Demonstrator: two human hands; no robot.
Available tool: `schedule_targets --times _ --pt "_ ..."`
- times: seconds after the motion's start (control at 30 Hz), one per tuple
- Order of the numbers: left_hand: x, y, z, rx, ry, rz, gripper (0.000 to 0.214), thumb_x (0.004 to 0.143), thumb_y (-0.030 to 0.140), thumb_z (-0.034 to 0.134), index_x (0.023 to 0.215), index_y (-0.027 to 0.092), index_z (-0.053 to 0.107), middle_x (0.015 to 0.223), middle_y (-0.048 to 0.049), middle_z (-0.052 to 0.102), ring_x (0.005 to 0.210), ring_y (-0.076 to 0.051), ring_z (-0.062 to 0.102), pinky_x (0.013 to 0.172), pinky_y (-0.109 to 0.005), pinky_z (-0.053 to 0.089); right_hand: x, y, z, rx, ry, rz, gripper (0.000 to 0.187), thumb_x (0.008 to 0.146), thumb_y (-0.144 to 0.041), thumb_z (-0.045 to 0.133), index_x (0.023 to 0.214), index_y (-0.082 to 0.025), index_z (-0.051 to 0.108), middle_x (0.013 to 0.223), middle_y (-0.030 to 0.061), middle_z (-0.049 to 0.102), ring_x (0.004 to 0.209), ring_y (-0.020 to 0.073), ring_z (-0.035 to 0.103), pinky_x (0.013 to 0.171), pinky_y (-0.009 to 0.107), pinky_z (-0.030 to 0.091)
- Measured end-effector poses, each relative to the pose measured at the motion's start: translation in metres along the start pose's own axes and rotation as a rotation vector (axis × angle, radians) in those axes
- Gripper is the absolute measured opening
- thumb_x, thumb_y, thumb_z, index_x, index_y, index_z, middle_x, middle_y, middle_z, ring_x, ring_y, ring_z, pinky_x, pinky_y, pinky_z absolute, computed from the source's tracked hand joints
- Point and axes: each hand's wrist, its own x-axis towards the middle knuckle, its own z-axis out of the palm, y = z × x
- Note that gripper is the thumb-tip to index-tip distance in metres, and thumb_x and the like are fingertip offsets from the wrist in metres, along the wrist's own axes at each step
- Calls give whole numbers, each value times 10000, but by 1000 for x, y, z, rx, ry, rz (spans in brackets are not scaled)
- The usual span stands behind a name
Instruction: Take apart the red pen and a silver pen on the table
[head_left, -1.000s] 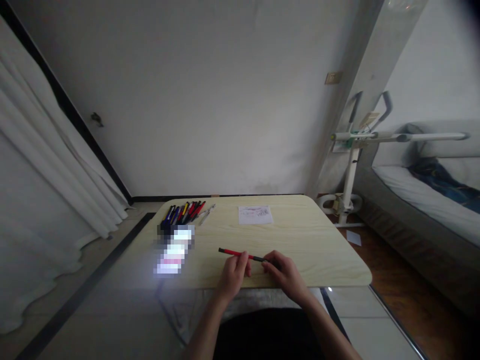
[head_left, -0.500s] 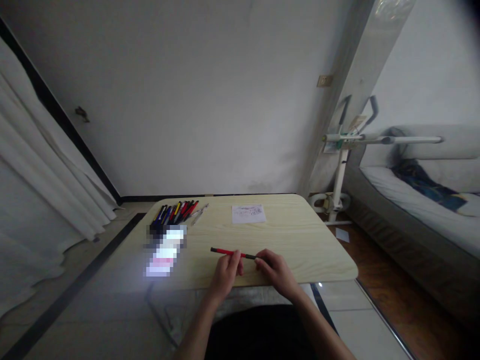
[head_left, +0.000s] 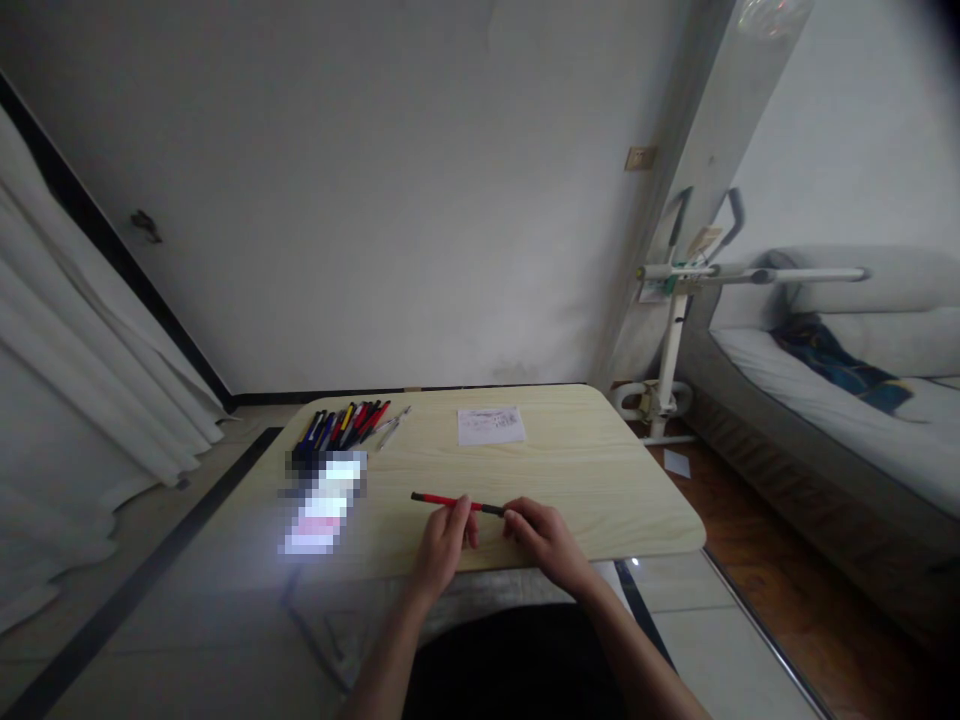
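Note:
A slim red pen (head_left: 438,499) with black ends lies almost level across my two hands, above the near part of the table. My left hand (head_left: 444,541) is closed around its middle, thumb on top. At the pen's right black end, the fingers of my right hand (head_left: 546,540) pinch the tip. The pen's left end sticks out free past my left hand. Part of the barrel is hidden under my left thumb, and the right tip is covered by my right fingers.
The pale wooden table (head_left: 585,470) carries a row of several pens (head_left: 341,425) at back left, with clear-barrelled pens (head_left: 391,428) beside it. A bright, pixelated phone-like slab (head_left: 326,505) lies nearer. A printed paper (head_left: 491,425) sits at the back middle.
The whole view has shifted slightly, so everything appears a little further left. Both hands still hold the pen in nearly the same pose.

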Motion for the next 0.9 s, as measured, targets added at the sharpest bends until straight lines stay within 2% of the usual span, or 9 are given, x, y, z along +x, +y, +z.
schedule_targets --times 0.13,0.3,0.9 --pt "0 0 1 12 -14 6 468 828 508 352 565 160 519 501 -17 536 516 -144 533 567 -249 423 0 3 1 37 23 29 185 814 -332 515 900 -177 568 692 6 613 632 138 547 590 239 410" --pt "1 -2 3 52 -1 9 473 812 522 374 565 156 545 510 -26 550 517 -149 540 565 -250 427 0 4 1 43 19 51 157 786 -327 545 791 -172 571 674 4 583 616 130 519 563 235 404" --pt "1 -5 4 40 -8 1 463 830 490 359 576 151 544 521 -29 554 518 -148 543 567 -252 427 -1 1 0 -31 32 28 140 788 -306 544 766 -178 593 653 -9 576 605 127 503 563 232 383"
